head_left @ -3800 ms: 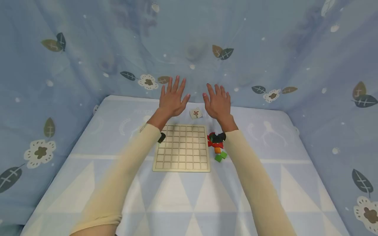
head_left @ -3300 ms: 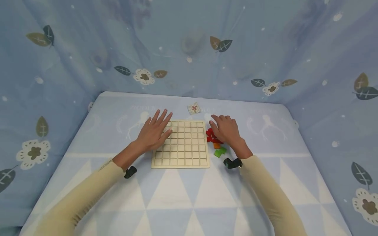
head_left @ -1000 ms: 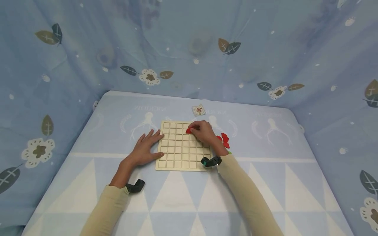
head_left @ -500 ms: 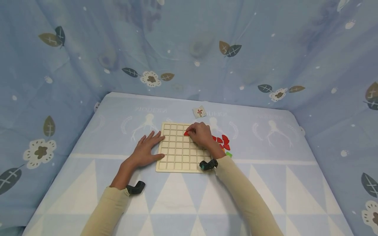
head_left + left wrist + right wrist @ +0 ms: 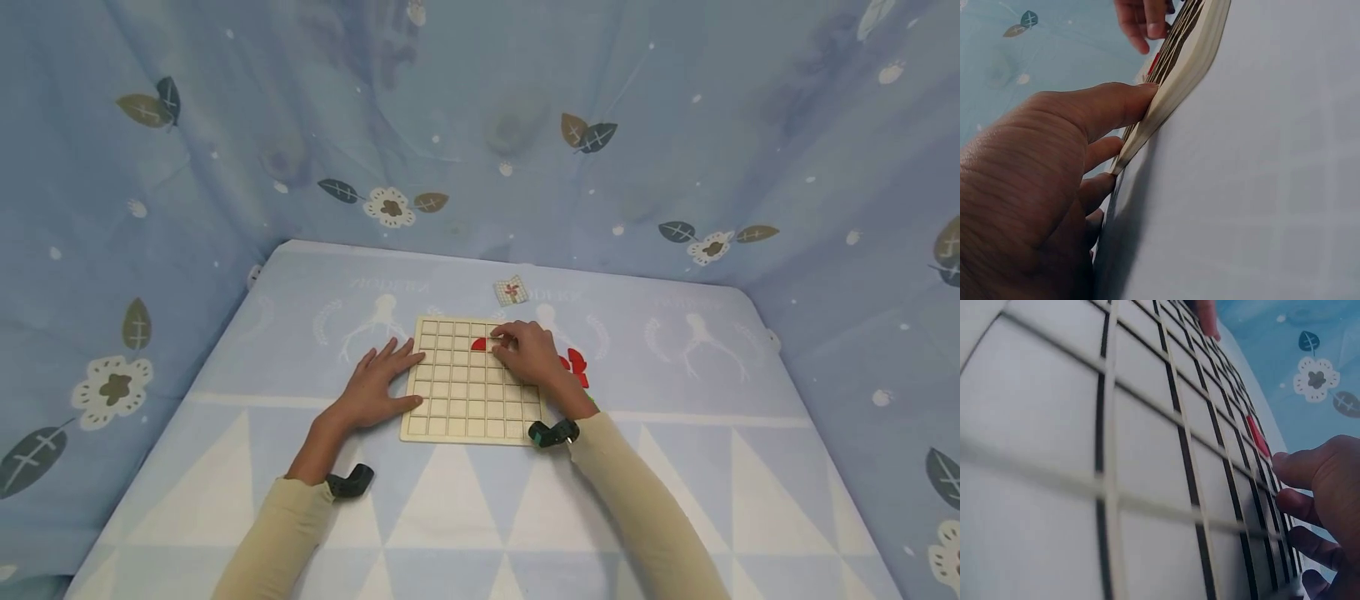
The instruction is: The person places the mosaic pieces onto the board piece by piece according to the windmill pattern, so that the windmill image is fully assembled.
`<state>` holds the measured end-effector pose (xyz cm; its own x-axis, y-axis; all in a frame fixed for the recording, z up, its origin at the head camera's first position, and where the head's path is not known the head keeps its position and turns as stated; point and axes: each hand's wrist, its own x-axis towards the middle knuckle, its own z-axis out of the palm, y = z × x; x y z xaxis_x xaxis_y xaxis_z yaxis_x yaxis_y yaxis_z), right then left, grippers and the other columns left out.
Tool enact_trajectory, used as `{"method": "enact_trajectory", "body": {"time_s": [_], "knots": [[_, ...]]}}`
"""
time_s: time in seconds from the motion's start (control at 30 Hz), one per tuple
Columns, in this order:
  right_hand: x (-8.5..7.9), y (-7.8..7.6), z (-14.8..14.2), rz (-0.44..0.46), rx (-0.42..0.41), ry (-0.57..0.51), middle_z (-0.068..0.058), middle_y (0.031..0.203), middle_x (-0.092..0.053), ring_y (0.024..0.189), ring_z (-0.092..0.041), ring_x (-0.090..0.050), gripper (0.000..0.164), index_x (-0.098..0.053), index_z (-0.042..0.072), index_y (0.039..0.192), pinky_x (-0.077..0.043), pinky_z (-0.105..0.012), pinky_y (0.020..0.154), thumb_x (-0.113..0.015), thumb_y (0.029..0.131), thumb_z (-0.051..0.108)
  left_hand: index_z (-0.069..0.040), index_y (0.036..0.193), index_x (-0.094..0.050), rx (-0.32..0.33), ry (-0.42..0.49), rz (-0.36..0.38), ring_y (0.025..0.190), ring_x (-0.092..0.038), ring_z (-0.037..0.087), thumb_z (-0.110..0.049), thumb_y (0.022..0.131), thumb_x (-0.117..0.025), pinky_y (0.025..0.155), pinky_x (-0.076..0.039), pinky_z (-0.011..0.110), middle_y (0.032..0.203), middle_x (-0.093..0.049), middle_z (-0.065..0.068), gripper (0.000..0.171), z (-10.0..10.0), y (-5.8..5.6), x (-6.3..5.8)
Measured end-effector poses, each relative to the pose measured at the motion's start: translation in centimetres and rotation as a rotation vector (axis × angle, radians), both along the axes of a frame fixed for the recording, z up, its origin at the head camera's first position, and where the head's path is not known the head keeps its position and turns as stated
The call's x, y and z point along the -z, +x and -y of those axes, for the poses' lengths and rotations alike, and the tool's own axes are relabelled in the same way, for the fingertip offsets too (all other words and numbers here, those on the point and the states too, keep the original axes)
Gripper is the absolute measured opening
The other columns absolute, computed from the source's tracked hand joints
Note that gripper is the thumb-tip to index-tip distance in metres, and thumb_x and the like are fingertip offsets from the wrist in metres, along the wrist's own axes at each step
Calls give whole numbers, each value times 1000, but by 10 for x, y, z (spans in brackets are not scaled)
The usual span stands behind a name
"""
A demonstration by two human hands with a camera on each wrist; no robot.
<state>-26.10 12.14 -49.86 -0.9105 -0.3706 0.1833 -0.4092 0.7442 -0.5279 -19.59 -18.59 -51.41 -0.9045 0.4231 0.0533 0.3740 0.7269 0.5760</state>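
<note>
A red quarter-round tile (image 5: 478,344) lies in a cell near the far side of the pale wooden grid board (image 5: 457,427). Just right of that tile, my right hand (image 5: 531,357) hovers low over the board, thumb and forefinger bent and apart with nothing between them. The right wrist view has the tile (image 5: 1258,436) flat among the grid ridges, fingertips close by. My left hand (image 5: 375,387) is spread at the board's left edge. In the left wrist view its thumb (image 5: 1119,106) rests on the rim and the other fingers touch the side.
More red tiles (image 5: 576,363) lie right of the board, partly hidden by my right hand and wrist, with a sliver of green beside them. Behind the board is a small card with a red pinwheel pattern (image 5: 512,290). A patterned curtain (image 5: 480,167) hangs behind the table.
From above the table, both hands came down to the board. My right hand brought a red tile over a far cell, then let go and drew slightly right. The left hand stayed at the edge.
</note>
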Motion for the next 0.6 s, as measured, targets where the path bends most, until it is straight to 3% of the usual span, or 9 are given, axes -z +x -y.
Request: {"method": "enact_trajectory", "body": {"time_s": [0.3,0.47,0.6], "knots": [[-3,13,-53,-80,159,127,-3,91,-65,81,-24,-53,26,-74,11,112,-40,-44,69,-72,90,25,-14,149,-45,-3,-2,-8,149,-9,31,-40,85,-74,116,-3,54,160,-26,9,75,1,1,-1],[-3,20,-81,-37,287,247,-11,103,-61,90,-28,-53,32,-71,10,118,-45,-43,75,-72,89,26,-14,149,-45,3,3,-17,148,-10,31,-41,85,-74,116,-4,54,160,-26,9,75,1,0,2],[-6,26,-93,37,333,225,-15,104,-59,88,-29,-55,34,-69,5,118,-52,-41,76,-74,88,20,-15,149,-45,5,-3,-17,149,-9,31,-43,86,-73,116,-3,54,160,-25,9,75,1,1,2]]}}
